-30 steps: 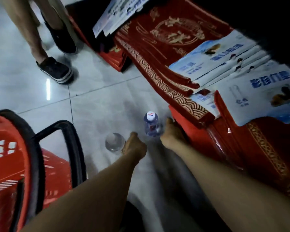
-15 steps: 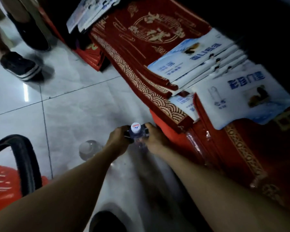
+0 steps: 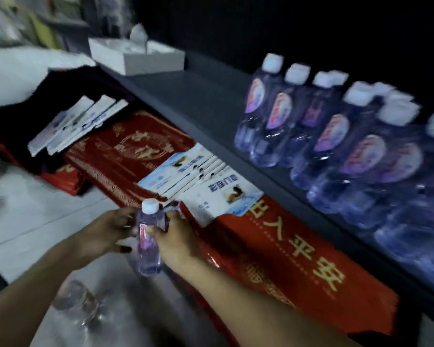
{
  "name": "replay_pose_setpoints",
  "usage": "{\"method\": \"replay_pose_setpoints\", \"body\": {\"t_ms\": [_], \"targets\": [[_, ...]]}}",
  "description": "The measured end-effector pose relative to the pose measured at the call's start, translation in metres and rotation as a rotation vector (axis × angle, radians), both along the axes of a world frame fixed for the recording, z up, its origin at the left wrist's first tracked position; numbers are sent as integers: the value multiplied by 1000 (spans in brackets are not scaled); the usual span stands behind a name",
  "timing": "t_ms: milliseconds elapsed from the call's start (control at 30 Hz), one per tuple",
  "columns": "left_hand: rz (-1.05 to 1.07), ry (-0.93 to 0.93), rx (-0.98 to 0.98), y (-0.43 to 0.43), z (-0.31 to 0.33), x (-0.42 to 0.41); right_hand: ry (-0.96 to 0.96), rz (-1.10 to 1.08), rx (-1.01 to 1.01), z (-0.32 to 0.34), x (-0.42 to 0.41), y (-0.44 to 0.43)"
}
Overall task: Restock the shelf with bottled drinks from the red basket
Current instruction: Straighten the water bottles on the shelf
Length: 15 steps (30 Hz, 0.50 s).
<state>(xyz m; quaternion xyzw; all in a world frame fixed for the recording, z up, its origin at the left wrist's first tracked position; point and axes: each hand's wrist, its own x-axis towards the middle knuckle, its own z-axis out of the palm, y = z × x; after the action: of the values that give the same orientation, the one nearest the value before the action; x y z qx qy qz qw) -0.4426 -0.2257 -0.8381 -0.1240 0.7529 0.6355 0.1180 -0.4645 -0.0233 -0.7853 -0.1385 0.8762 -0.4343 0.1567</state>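
Note:
A clear water bottle [image 3: 148, 249] with a white cap is upright in the air in front of the red mats. My right hand [image 3: 179, 237] grips its right side. My left hand [image 3: 108, 234] holds its left side with curled fingers. A second clear bottle [image 3: 75, 303] lies on the floor tiles below my left forearm. On the dark grey shelf [image 3: 198, 98] at the right stand several matching bottles [image 3: 336, 136] in rows. The red basket is out of view.
Red mats [image 3: 298, 259] and white-blue packets [image 3: 198, 176] are stacked under the shelf, right of my hands. A white tissue box [image 3: 135, 57] sits at the shelf's far left end. Bare shelf board lies between the box and the bottles.
Both hands closed on the standing bottle and lifted it off the floor. My view swung up and right, bringing the shelf in and taking the red basket and the other person's feet out.

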Motion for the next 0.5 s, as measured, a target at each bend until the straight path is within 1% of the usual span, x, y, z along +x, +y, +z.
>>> {"method": "replay_pose_setpoints", "body": {"t_ms": [33, 100, 167, 233, 333, 433, 500], "targets": [[4, 52, 4, 21, 41, 8, 35, -14, -19, 21, 0, 10], [45, 186, 26, 54, 101, 12, 120, -48, -54, 65, 1, 32], [68, 321, 72, 90, 146, 15, 201, -111, -116, 101, -1, 53], [64, 431, 77, 122, 180, 11, 303, -201, -181, 130, 0, 73], [52, 570, 82, 161, 217, -6, 428, -330, -242, 159, 1, 100], [45, 657, 80, 191, 239, -22, 551, -421, -202, 182, -1, 123], [51, 684, 130, 205, 243, -36, 605, -464, -162, 192, -3, 137]]}}
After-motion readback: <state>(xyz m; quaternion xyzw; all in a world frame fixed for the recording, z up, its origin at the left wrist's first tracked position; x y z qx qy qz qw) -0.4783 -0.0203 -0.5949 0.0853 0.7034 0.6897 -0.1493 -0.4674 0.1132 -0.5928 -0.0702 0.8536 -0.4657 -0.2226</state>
